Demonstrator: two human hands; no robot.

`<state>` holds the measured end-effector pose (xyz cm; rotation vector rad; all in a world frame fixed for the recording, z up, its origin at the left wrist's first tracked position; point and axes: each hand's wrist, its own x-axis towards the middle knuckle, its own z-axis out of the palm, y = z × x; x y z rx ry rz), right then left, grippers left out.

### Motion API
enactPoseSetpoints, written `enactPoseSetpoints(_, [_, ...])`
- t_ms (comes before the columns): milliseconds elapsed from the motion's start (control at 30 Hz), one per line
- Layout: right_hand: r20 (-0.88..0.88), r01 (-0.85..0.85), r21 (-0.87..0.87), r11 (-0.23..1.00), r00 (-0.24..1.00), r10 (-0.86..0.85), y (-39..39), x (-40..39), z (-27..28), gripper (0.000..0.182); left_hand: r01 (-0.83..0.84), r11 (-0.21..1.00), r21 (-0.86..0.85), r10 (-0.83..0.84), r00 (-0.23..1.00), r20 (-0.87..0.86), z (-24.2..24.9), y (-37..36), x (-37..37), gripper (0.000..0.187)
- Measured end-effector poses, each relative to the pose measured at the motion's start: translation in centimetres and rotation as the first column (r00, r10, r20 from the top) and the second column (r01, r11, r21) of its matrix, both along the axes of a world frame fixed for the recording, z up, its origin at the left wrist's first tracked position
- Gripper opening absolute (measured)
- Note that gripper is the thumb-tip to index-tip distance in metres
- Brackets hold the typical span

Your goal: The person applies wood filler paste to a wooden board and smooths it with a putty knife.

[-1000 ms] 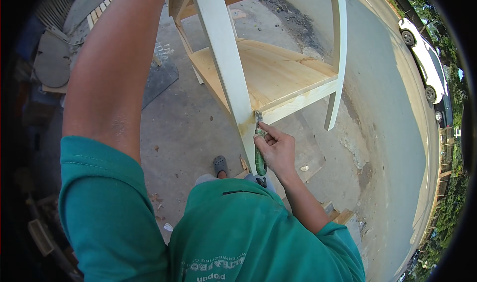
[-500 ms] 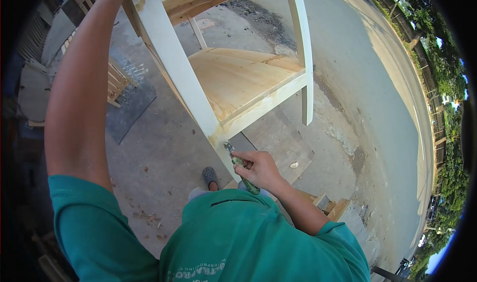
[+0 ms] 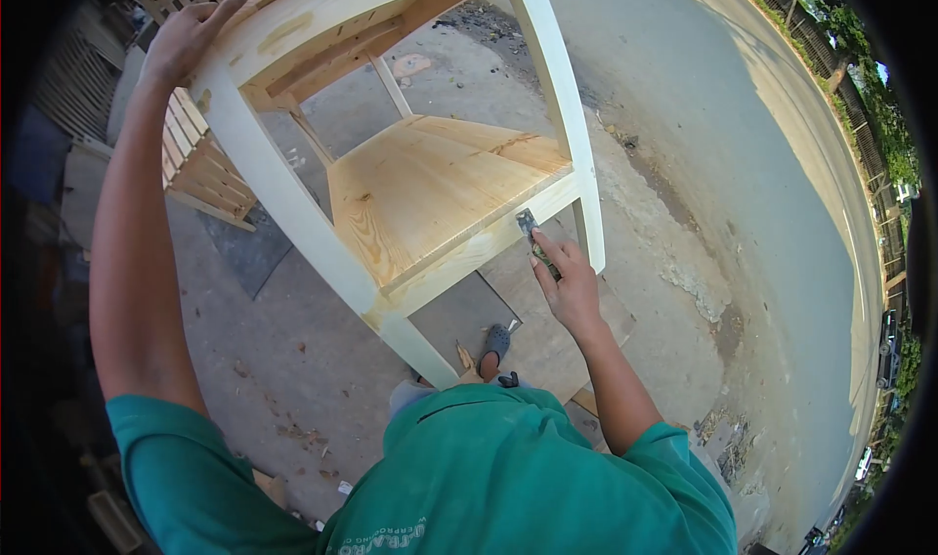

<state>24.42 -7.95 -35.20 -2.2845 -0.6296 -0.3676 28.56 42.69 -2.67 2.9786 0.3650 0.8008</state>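
Observation:
A pale wooden side table (image 3: 459,189) with a lower shelf and white-coated legs stands tilted in front of me. My left hand (image 3: 186,37) grips its top corner at the upper left, with one finger stretched along the edge. In my right hand (image 3: 570,286) is a small putty knife (image 3: 528,225), its handle between my fingers and its grey blade against the shelf's front rail near the right leg. Yellowish filler patches show on the upper rail and at the leg joints; my palm hides part of the handle.
Slatted wooden furniture (image 3: 210,169) stands at the left, beside a dark flat board (image 3: 244,247) on the concrete. A flat panel (image 3: 547,335) lies under the table. My clog (image 3: 495,343) is close to the near leg. A paved road (image 3: 723,115) runs along the right.
My right hand has carried the putty knife from the lower left leg joint up and right along the shelf rail. The table sits lower and farther left in view, and my left hand now shows.

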Motion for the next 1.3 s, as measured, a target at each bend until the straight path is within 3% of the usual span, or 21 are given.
enactPoseSetpoints(33, [-0.010, -0.017, -0.009, 1.000, 1.000, 0.017, 0.2, 0.7, -0.1, 0.040, -0.014, 1.000, -0.008, 0.014, 0.998, -0.058, 0.4, 0.4, 0.2, 0.087])
enactPoseSetpoints(167, [-0.049, -0.086, -0.189, 0.978, 0.996, 0.078, 0.4, 2.4, -0.9, 0.041, -0.112, 0.993, -0.034, 0.111, 0.994, -0.012, 0.0, 0.8, 0.8, 0.090])
enactPoseSetpoints(267, [-0.115, -0.168, -0.228, 0.959, 0.983, 0.145, -0.4, 2.8, 0.8, 0.040, -0.151, 0.989, 0.001, 0.151, 0.989, 0.000, 0.2, 1.1, 1.1, 0.094])
enactPoseSetpoints(367, [-0.051, -0.219, -0.143, 0.965, 0.976, 0.214, -0.2, 3.6, 0.4, 0.040, -0.168, 0.986, -0.010, 0.168, 0.986, -0.023, 0.3, 0.8, 0.9, 0.094])
enactPoseSetpoints(467, [-0.107, -0.214, -0.239, 0.947, 0.975, 0.193, -0.4, 3.6, 0.3, 0.041, -0.196, 0.981, -0.006, 0.196, 0.980, -0.034, 0.7, 0.5, 1.1, 0.093])
enactPoseSetpoints(767, [-0.097, -0.226, -0.223, 0.948, 0.973, 0.209, -2.3, 5.1, 0.9, 0.040, -0.238, 0.971, 0.019, 0.239, 0.971, -0.032, 0.7, 0.1, 0.9, 0.088])
enactPoseSetpoints(867, [-0.048, -0.205, -0.137, 0.969, 0.979, 0.200, -2.1, 6.1, 0.5, 0.042, -0.247, 0.969, 0.023, 0.247, 0.968, -0.038, 0.6, -0.2, 0.8, 0.087])
enactPoseSetpoints(967, [-0.081, -0.215, -0.246, 0.945, 0.976, 0.202, -2.4, 6.0, -0.1, 0.042, -0.233, 0.972, 0.023, 0.233, 0.972, -0.022, 0.6, -0.2, 0.8, 0.086])
enactPoseSetpoints(1167, [-0.045, -0.174, -0.163, 0.971, 0.985, 0.169, -2.7, 7.0, -0.1, 0.042, -0.251, 0.968, 0.013, 0.251, 0.967, -0.036, 0.6, 0.3, 0.9, 0.087])
enactPoseSetpoints(1300, [-0.078, -0.187, -0.209, 0.960, 0.982, 0.175, -3.6, 7.1, 0.6, 0.042, -0.249, 0.968, 0.003, 0.249, 0.968, 0.004, 0.6, -0.6, 0.7, 0.092])
